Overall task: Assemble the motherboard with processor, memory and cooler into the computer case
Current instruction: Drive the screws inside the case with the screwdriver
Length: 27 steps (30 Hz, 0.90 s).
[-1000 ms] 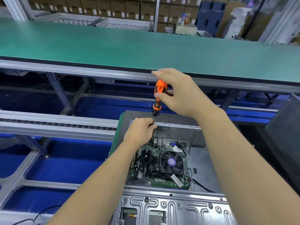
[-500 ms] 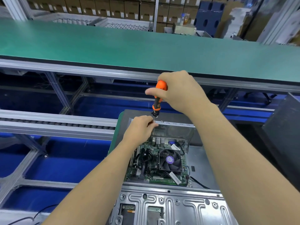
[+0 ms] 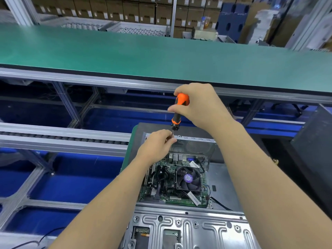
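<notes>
An open metal computer case [image 3: 222, 178] lies flat in front of me. Inside it sits a green motherboard [image 3: 161, 184] with a black cooler fan [image 3: 188, 178] on top. My right hand [image 3: 199, 105] grips the orange-and-black handle of a screwdriver [image 3: 177, 112], held upright over the case's far rim. The shaft points down at the rim's left end. My left hand [image 3: 156, 146] pinches the lower end of the shaft there with curled fingers. The tip and any screw are hidden behind those fingers.
The case's stamped metal frame [image 3: 188, 229] spans the near side. A grey-green mat [image 3: 136, 139] lies under the case. A roller conveyor rail [image 3: 62, 139] runs to the left. A long green bench top [image 3: 143, 56] lies beyond, and a dark panel [image 3: 312, 146] stands at right.
My right hand has closed from a fingertip hold to a fuller grip on the handle. The screwdriver's shaft has come down into my left hand's fingers at the case rim.
</notes>
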Available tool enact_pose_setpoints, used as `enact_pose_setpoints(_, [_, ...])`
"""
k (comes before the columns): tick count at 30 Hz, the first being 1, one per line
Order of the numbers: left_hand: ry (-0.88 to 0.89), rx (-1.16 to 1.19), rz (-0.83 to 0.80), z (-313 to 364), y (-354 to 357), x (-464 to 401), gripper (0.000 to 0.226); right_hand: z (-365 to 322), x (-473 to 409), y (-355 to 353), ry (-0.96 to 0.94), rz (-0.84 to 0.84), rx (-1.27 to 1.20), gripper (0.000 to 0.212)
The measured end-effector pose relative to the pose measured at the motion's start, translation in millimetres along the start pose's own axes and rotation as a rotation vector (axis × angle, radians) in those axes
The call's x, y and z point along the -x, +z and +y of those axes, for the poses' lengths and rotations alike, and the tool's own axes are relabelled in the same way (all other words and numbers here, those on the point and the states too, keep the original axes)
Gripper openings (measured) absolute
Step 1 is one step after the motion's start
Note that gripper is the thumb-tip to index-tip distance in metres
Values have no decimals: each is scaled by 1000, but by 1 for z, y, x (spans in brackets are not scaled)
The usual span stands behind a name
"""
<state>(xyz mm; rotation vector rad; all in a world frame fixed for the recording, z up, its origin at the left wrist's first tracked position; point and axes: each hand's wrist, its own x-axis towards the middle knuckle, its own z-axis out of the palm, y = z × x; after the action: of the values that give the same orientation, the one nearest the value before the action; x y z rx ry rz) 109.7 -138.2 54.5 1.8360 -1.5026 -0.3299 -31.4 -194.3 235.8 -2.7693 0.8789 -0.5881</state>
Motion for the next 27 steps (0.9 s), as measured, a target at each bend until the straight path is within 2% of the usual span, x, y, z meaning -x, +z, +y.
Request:
enact_pose_setpoints(2, [-33, 29, 49, 1, -1, 0, 16, -2, -2, 0, 28, -6, 100, 49])
enact_pose_setpoints(5, [-53, 41, 87, 1, -4, 1, 16, -5, 0, -1, -46, -70, -38, 55])
enact_pose_setpoints(7, [-57, 53, 71, 2, -5, 1, 13, -3, 1, -2, -87, -75, -67, 48])
enact_pose_setpoints(9, [-39, 50, 38, 5, -4, 2, 14, -2, -2, -2, -44, -11, 15, 31])
enact_pose_setpoints(12, [-18, 24, 44, 6, -5, 2, 22, -4, -6, -5, 31, -7, 77, 42])
enact_pose_setpoints(15, [-40, 37, 36, 4, -4, 1, 21, -5, -7, -9, -84, -103, 4, 40])
enact_pose_setpoints(18, [-42, 47, 53, 5, -3, 2, 14, -1, -10, -7, -52, -54, 71, 30])
enact_pose_setpoints(20, [-10, 39, 92, 5, -4, 2, 12, 0, -11, -8, -6, -50, 112, 44])
enact_pose_setpoints(24, [-9, 35, 46, 2, -3, 2, 16, 3, -7, -11, -103, -98, -2, 29])
enact_pose_setpoints(26, [-5, 24, 27, 4, -3, 3, 14, 5, -9, -12, -29, -53, 8, 26])
enact_pose_setpoints(27, [2, 14, 31, 6, -3, 3, 13, 5, -11, -12, 33, -52, 35, 35])
